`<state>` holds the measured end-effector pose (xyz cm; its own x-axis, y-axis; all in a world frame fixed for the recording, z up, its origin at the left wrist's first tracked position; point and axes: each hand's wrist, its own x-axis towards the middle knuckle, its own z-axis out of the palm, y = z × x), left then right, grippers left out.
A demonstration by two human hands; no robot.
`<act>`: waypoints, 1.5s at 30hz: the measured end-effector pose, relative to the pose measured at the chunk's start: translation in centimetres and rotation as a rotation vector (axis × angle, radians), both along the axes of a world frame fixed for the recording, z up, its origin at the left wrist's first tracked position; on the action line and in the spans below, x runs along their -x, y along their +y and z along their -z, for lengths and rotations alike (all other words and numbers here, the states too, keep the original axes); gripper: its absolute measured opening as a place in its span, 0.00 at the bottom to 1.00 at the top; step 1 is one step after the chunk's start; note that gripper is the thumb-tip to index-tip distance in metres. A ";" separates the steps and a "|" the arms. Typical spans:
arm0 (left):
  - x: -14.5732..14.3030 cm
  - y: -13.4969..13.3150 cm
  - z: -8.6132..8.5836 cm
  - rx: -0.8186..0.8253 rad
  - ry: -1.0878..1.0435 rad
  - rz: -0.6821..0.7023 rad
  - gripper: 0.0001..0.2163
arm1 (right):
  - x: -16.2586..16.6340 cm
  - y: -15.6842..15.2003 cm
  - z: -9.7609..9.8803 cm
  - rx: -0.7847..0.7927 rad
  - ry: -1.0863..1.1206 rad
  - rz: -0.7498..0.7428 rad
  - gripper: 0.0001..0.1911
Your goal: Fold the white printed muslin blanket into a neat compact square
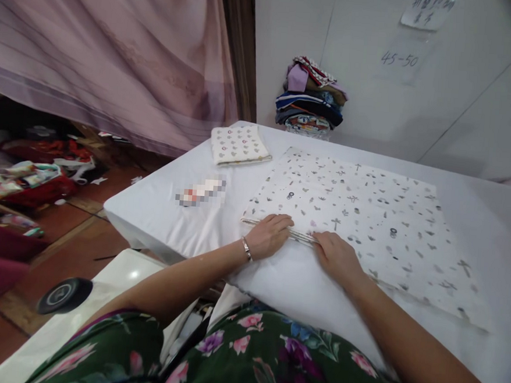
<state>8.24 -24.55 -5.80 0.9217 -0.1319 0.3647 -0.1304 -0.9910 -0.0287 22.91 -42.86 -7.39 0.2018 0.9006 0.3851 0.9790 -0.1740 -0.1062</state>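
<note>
Your white surface point(143, 210) fills the middle of the view; on its right half, in front of you, lies the big patterned cloth point(363, 213), spread nearly flat; near the far left corner of the surface, well apart from your hands, sits a smaller folded cloth point(236, 144); nearer you than that lies a small item point(200, 192), blurred out, so you cannot tell what it is.

Your left hand point(270, 237) has its fingers curled over the near edge of the big cloth, toward its left end; your right hand point(337, 257) pinches the same edge a little further right; each grip is closed on the cloth, though the thumbs are mostly hidden; a few stacked layers show in the short gap between your hands.

To do this well, match the layers along that near edge before you press or move them; pull lightly outward with both hands so the gap lies taut; take every layer into each grip, since a loose one would likely slip and crease; check the right stretch too, where the edge looks thinner and less even.

The cloth's long axis runs left to right, slanting toward you at the right end; its near right corner points down and right in the view; the printed palm trees mostly point their tops away from you.
</note>
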 end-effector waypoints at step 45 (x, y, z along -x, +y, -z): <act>8.9 6.2 -1.1 0.336 -0.047 -0.678 0.06 | 0.2 -0.3 0.2 0.018 -0.144 -0.105 0.17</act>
